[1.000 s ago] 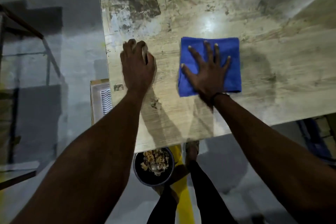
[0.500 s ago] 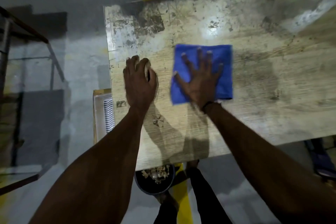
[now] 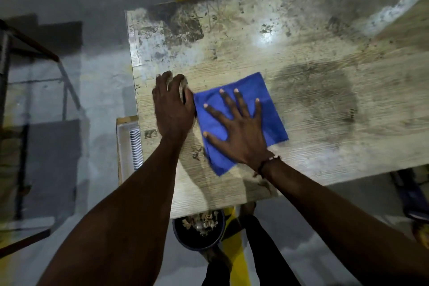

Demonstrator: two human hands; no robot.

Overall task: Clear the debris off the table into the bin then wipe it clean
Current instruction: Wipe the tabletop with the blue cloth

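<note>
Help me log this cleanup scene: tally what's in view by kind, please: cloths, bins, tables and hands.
Blue cloth: 1
Bin with debris inside: 1
Table: 1
Hands: 2, left hand and right hand
Total: 5

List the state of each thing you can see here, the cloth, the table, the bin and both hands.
Blue cloth: folded square, flat on the table.
Table: stained and scuffed, no loose debris visible.
Bin: on the floor under the table's near edge, holding debris.
Right hand: fingers spread, pressing on the cloth.
Left hand: resting on the table, fingers curled, beside the cloth.
</note>
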